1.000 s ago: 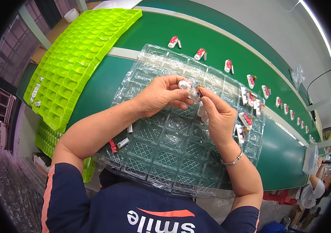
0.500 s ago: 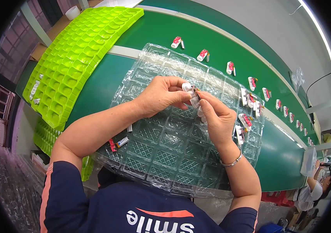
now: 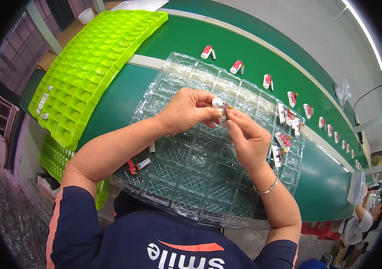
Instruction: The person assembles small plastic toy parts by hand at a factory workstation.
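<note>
One small part (image 3: 220, 107), two hands (image 3: 217, 123), clear tray (image 3: 182, 175)

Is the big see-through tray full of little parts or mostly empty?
Mostly empty. The clear tray shows bare pockets nearly everywhere; only a few small red-and-white parts sit along its right edge and one near the left.

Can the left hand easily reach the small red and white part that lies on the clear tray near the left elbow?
Probably yes, but not at once. The left hand pinches a small white part together with the right hand. The loose red and white part lies uncovered on the clear tray, beside the forearm.
</note>
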### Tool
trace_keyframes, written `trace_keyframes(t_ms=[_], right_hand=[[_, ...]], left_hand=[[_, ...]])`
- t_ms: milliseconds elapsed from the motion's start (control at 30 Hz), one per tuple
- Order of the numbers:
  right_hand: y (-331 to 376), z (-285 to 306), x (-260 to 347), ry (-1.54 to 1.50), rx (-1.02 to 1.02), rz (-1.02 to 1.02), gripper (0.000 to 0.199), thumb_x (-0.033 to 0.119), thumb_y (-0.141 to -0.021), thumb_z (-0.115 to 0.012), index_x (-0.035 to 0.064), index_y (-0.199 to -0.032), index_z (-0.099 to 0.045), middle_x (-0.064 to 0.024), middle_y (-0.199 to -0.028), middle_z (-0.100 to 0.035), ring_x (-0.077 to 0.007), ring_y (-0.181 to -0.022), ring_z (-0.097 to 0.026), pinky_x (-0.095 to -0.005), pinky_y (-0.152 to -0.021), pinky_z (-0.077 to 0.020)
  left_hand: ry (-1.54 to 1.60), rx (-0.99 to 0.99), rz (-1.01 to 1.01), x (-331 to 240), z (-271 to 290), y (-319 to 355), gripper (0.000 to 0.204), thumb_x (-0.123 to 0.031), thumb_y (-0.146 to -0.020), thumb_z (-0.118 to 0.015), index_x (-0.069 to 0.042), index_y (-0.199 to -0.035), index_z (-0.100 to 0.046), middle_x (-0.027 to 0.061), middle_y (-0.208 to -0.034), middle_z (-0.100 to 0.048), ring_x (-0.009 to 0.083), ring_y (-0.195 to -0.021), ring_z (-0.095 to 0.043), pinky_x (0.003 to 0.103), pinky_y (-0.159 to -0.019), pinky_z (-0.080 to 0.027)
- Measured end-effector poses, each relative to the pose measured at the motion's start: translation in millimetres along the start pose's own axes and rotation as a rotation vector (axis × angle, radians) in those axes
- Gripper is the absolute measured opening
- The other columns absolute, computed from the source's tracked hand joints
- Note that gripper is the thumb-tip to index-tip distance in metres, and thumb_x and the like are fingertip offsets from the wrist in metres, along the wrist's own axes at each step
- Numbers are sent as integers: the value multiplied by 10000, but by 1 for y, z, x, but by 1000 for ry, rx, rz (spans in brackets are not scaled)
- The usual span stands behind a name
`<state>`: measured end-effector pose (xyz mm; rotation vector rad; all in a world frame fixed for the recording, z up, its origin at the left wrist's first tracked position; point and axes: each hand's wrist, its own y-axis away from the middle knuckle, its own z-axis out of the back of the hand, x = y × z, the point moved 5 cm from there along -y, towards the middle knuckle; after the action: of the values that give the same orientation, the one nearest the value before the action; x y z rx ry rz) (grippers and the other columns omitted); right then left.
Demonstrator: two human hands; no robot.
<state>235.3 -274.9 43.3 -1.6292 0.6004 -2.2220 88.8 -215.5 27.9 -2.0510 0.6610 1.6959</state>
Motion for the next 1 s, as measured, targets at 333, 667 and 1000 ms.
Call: trace_keyframes(t_ms=[333, 667, 1000], right_hand=[[2, 0, -13, -183, 21, -335, 193, 41, -815, -592, -7, -994, -646, -65, -933, -652, -79, -794, -579, -202, -696, -453], [-1, 0, -11, -218, 35, -259, 186, 34, -821, -584, -1, -993, -648, -69, -956, -648, -80, -802, -579, -199, -701, -455], [0, 1, -10, -173, 37, -304, 171, -15, -803, -582, -20, -959, -651, -108, -984, -645, -116, -879, -589, -209, -742, -461]], left_hand=[[-116, 37, 39, 1, 1, -1, 203, -131, -837, -599, 25, -966, -616, 95, -841, -644, 131, -748, -626, 241, -662, -530], [-36, 73, 53, 3, 2, -2, 225, -132, -851, -579, 9, -1025, -597, 77, -897, -636, 121, -785, -614, 249, -702, -521], [-46, 59, 29, 4, 1, -3, 205, -108, -847, -576, 23, -1002, -601, 82, -879, -634, 126, -780, -615, 252, -700, -527]])
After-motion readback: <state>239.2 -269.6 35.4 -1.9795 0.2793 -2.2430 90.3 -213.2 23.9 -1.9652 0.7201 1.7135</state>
